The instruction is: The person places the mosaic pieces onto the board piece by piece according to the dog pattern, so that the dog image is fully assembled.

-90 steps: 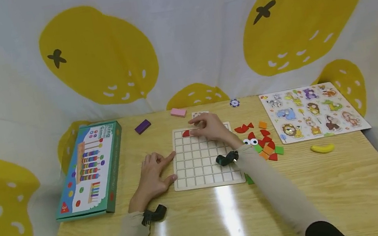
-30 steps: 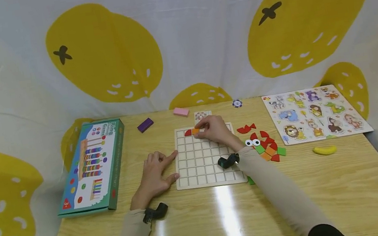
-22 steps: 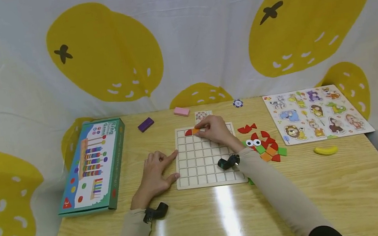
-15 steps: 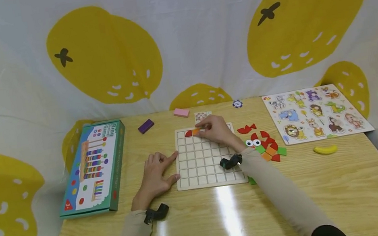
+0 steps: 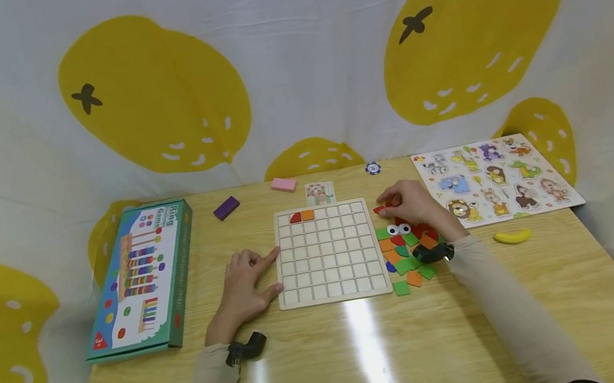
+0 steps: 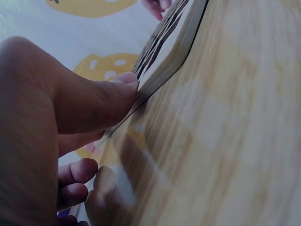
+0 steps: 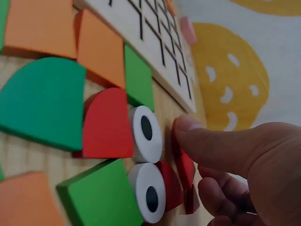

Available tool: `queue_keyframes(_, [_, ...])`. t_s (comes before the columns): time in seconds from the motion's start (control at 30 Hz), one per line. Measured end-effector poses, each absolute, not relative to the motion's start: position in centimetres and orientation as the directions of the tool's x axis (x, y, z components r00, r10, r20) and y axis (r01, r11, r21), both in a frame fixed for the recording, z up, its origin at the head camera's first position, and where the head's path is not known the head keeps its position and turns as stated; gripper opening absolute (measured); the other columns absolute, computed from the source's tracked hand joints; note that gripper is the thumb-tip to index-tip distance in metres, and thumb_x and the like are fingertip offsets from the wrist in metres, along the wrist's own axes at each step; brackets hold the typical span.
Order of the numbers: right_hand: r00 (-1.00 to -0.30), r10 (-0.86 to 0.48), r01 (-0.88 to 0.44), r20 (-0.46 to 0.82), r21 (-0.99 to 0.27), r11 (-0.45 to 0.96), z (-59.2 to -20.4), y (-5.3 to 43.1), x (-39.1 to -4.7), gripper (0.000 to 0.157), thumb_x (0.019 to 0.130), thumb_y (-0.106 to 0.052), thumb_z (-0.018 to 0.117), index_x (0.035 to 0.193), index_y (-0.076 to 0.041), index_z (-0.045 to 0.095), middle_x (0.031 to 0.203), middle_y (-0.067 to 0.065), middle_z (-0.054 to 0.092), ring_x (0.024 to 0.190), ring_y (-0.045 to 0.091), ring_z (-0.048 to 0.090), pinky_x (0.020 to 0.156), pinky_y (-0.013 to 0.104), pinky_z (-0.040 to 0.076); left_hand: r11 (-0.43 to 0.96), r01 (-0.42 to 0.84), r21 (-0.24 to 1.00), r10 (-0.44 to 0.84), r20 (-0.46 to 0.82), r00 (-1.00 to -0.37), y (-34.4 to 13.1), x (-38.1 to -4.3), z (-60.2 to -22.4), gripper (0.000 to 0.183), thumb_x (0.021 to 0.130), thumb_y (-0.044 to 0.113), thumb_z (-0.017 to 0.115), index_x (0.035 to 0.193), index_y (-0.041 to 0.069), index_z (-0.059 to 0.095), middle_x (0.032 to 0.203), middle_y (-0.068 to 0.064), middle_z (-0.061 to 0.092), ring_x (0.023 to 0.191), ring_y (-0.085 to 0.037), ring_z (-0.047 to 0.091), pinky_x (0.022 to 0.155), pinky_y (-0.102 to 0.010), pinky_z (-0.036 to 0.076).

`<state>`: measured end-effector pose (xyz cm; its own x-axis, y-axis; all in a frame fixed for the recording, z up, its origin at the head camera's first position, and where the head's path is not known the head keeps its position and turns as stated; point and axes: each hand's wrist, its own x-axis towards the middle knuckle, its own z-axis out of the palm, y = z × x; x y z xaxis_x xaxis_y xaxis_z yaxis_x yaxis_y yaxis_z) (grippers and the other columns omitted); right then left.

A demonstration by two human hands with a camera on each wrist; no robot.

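A wooden grid board lies flat in the middle of the table. In its top row, a red quarter-circle tile sits beside an orange square tile. My left hand rests at the board's left edge, index finger and thumb spread; the left wrist view has the thumb against the board's side. Beyond the upper right corner, my right hand pinches at a red piece among other red pieces. Its thumb covers part of that piece in the right wrist view, so the exact shape is hidden.
Loose green, orange and red tiles and two eye discs lie right of the board. A patterned card, pink block, purple block, game box, animal puzzle and toy banana surround it.
The orange square, earlier in my right hand's fingers, now lies on the board by the red tile. My right hand has moved right to the loose red pieces. My left hand stays at the edge.
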<state>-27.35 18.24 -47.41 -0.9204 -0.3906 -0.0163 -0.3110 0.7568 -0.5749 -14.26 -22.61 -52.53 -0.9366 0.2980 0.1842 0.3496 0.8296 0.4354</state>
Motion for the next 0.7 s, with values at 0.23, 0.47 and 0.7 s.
queue_keyframes(0.23, [-0.931, -0.361, -0.279, -0.049, -0.539, 0.795, -48.1, 18.6, -27.1, 0.027, 0.083, -0.028, 0.080, 0.101, -0.010, 0.072, 0.093, 0.007, 0.064, 0.080, 0.021, 0.055, 0.071, 0.036, 0.046, 0.819, 0.365, 0.442, 0.305, 0.205, -0.930, -22.7, -14.3, -52.6, 0.073, 0.080, 0.043, 0.073, 0.147, 0.029, 0.048, 0.100, -0.003, 0.042, 0.090, -0.022, 0.032, 0.079, -0.037, 0.023])
queue_keyframes(0.47, [-0.930, -0.366, -0.286, -0.020, -0.585, 0.759, -48.1, 18.3, -26.7, 0.018, 0.088, -0.025, 0.076, 0.093, -0.013, 0.064, 0.087, 0.005, 0.065, 0.076, 0.021, 0.057, 0.070, 0.036, 0.046, 0.818, 0.379, 0.434, 0.313, 0.217, -0.925, -22.6, -14.2, -52.6, 0.073, 0.080, 0.042, 0.073, 0.147, 0.028, 0.049, 0.100, -0.003, 0.042, 0.090, -0.021, 0.032, 0.079, -0.038, 0.023])
queue_keyframes(0.7, [-0.921, -0.373, -0.342, 0.113, -0.692, 0.636, -47.8, 17.3, -26.7, 0.016, 0.092, -0.030, 0.071, 0.102, -0.018, 0.066, 0.087, 0.002, 0.073, 0.071, 0.018, 0.067, 0.063, 0.032, 0.048, 0.825, 0.356, 0.439, 0.296, 0.201, -0.934, -22.6, -14.2, -52.4, 0.073, 0.080, 0.043, 0.073, 0.147, 0.029, 0.048, 0.099, -0.003, 0.042, 0.089, -0.022, 0.032, 0.079, -0.037, 0.022])
